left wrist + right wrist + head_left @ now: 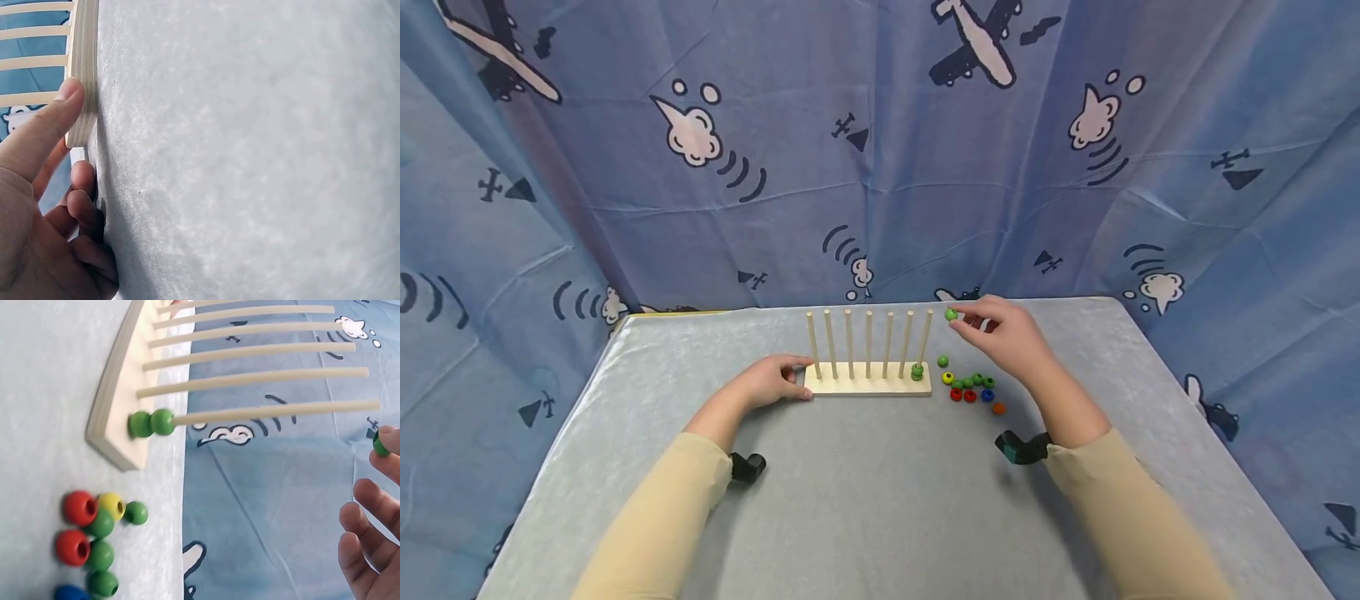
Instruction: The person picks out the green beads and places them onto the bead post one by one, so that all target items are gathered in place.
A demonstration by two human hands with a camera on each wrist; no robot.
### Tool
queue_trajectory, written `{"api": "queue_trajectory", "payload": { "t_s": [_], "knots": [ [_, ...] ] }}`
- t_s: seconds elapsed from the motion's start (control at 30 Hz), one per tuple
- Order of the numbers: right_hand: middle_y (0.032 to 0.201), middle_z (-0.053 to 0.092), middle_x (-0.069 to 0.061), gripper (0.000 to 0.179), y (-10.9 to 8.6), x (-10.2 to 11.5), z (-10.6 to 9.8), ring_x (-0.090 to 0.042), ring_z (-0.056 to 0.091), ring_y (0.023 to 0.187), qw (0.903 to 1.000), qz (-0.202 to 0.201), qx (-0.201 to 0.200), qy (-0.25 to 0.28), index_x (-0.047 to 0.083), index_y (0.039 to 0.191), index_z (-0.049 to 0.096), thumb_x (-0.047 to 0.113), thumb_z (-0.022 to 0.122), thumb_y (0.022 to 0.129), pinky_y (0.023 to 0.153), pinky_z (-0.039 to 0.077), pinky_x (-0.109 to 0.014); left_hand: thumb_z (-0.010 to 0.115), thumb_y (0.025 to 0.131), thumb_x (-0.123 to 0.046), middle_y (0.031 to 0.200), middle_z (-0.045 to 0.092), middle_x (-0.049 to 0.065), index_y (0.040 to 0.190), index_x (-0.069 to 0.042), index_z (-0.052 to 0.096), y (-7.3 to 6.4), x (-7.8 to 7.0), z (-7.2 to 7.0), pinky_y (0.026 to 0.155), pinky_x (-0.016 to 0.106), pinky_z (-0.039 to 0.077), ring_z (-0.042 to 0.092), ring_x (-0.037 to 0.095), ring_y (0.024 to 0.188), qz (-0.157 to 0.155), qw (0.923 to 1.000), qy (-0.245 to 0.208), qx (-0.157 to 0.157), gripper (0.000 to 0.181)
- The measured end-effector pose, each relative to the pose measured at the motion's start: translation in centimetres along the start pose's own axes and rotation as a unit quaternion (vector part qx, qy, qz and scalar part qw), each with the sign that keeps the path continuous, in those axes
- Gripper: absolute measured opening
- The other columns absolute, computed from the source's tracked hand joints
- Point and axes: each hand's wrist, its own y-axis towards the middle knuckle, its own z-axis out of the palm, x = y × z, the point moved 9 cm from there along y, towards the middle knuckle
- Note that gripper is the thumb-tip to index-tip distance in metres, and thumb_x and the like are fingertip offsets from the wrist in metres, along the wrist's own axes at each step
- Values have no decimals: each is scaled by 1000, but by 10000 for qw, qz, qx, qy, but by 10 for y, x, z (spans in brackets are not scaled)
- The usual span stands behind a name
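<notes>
A pale wooden peg rack (867, 387) with a row of several upright pegs stands on the table. My left hand (767, 382) grips its left end; in the left wrist view the thumb (47, 128) presses on the base's front edge while other fingers go behind it. Two green beads (152, 423) sit stacked at the bottom of the rightmost peg (275, 412). Thumb and forefinger of my right hand (1006, 332) pinch another green bead (951, 314), held up just right of that peg's top, apart from it. The right hand's other fingers (369, 534) are loosely bent.
Loose beads lie right of the rack, beneath the right hand: several green (967, 382), two red (956, 395), one yellow (947, 378), one blue (988, 396) and one orange (998, 408). A grey cloth covers the table (850, 500). Behind hangs a blue printed curtain (805, 192).
</notes>
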Motion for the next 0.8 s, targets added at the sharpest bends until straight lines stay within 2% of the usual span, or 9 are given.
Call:
{"api": "queue_trajectory", "payload": {
  "t_s": [0.3, 0.8],
  "knots": [
    [91, 63, 2, 31, 8, 16, 2, -15, 54, 84, 9991, -84, -234, 348, 17, 122, 73, 31, 70, 94, 73, 48, -36, 82, 83, -26, 79, 51, 1, 140, -11, 58, 2, 2, 0, 70, 32, 37, 45, 15, 71, 18, 10000, -6, -19, 64],
    [91, 63, 2, 29, 13, 21, 11, -15, 54, 84, 9995, -81, -97, 282, 17, 121, 73, 28, 70, 94, 74, 48, -36, 83, 83, -26, 80, 51, 1, 139, -10, 58, 2, 2, -2, 70, 32, 36, 45, 15, 71, 53, 10000, 0, -51, 64]
  ]
}}
